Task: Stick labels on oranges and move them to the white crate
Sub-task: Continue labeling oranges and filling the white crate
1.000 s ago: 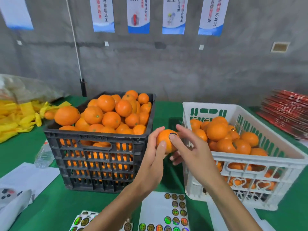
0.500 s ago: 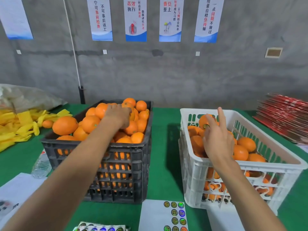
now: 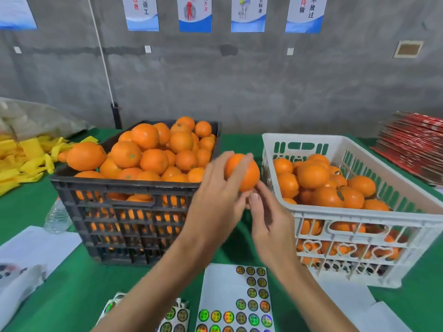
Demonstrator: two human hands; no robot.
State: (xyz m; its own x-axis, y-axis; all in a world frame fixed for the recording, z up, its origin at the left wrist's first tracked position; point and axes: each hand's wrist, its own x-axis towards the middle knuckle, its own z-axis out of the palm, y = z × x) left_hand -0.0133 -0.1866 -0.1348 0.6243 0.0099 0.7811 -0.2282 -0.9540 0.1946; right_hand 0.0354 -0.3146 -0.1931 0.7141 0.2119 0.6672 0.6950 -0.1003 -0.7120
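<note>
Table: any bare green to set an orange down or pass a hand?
Bare cloth in front of the black crate, left of the label sheet. The strip between black and white crate is free at the back; both hands fill its near end. Left edge crowded.

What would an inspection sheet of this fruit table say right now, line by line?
Surface: green table cover, lying flat.
Job's things: black crate heaped with oranges; white crate partly filled; held orange between the crates; sticker sheet at the near edge, many rows gone.
Clutter: yellow wrappers, plastic bottle lying beside the black crate, white papers, red stack.
Hands: left hand grips the orange; right hand touches its underside with the fingertips; whether it holds a label cannot be told.
Cables: white cord down the wall.
Surroundings: grey concrete wall, posters.
</note>
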